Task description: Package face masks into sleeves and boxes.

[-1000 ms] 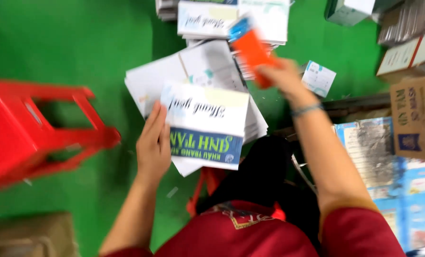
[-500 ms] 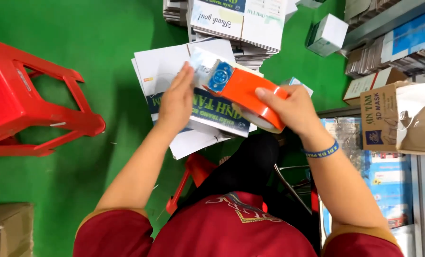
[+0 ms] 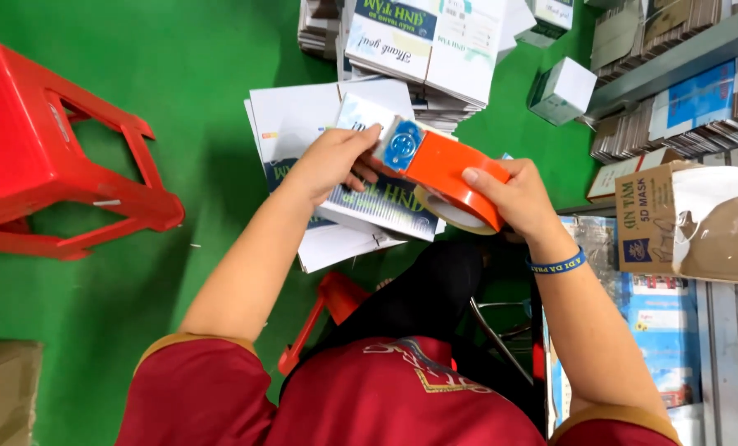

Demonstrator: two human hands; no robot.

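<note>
the right hand [image 3: 522,198], just right of centre, is clenched round the orange tape dispenser [image 3: 447,173], while the left hand [image 3: 332,161] grips the far end of a folded white carton [image 3: 361,177] held flat under it. compared with half a second ago the dispenser's blue-and-white head has come down against the carton near the left fingers, so a strip of tape seems about to be laid along its seam. farther out, flat cartons [image 3: 423,41] pile at top centre on the green floor [image 3: 179,74], and a red plastic stool [image 3: 47,157] lies at the left edge.
</note>
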